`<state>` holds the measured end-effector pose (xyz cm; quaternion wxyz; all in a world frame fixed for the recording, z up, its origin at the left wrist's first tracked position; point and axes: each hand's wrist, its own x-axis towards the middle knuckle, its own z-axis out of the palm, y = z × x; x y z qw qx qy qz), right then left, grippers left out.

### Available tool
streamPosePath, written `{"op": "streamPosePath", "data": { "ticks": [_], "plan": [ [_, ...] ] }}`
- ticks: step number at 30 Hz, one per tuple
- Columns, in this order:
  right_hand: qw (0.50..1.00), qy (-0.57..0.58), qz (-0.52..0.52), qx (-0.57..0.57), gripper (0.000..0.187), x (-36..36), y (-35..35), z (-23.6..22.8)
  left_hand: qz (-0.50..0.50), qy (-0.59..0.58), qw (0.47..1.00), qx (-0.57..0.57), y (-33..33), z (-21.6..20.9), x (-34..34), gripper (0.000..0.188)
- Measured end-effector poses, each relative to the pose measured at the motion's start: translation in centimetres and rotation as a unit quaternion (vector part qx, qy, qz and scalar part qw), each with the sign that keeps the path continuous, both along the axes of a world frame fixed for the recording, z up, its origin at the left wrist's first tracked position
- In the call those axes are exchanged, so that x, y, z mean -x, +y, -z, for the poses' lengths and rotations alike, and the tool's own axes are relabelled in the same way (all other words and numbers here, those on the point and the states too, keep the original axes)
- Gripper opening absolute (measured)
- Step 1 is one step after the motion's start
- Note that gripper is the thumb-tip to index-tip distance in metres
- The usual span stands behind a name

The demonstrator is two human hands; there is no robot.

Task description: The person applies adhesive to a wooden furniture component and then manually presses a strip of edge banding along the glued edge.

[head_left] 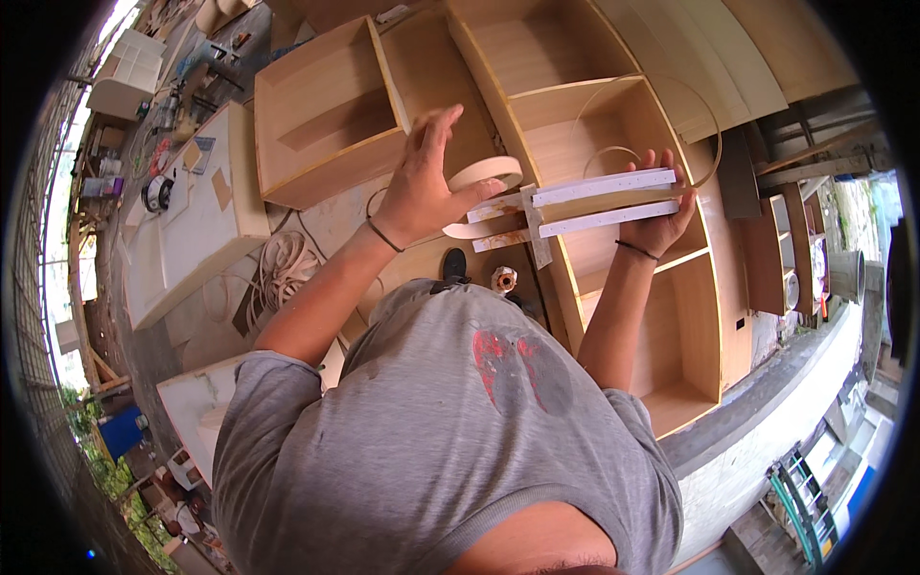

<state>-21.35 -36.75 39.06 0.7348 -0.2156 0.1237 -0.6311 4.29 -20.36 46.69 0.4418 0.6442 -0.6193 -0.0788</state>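
Observation:
My right hand (pixel 659 228) grips the far right end of a hand-held frame with two white rails (pixel 606 186), its fingers curled round the rails from behind. A pale crosspiece (pixel 537 240) spans the frame near its left end, where the short rail ends carry brown stains. A thin wood-coloured edging strip (pixel 487 172) loops at that end and seems to run between the rails. Beside the loop is my left hand (pixel 426 196), fingers raised and thumb stretched toward the strip. Whether the thumb touches the strip I cannot tell. A larger thin loop (pixel 719 134) arcs beyond my right hand.
Open wooden cabinet boxes stand ahead, one at left (pixel 331 110) and a longer compartmented one (pixel 661 316) under my right arm. Coiled edging strip (pixel 287 261) lies on the floor left of me. A white-topped panel (pixel 196 216) stands farther left, with a spool (pixel 156 194) on it.

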Motion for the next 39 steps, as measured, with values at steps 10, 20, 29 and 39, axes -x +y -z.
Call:
{"op": "streamPosePath", "data": {
  "ticks": [10,20,29,39],
  "plan": [
    [0.998,0.001,0.061,-0.035,0.039,4.8,-0.1,-0.2,0.075,-0.132,0.98,0.131,-2.6,-4.6,-0.1,0.035],
    [0.994,-0.011,0.108,0.006,0.035,2.9,1.1,-1.8,0.124,-0.316,0.936,-0.093,-2.3,-3.5,7.1,0.087],
    [0.991,-0.031,0.124,-0.027,0.034,4.9,1.1,-1.2,0.001,-0.275,0.951,-0.143,-1.2,-6.1,-0.5,0.066],
    [0.978,-0.034,0.178,-0.099,0.029,3.1,1.0,-1.3,0.1,-0.457,0.883,-0.041,-1.8,-2.8,10.2,0.078]
  ]
}}
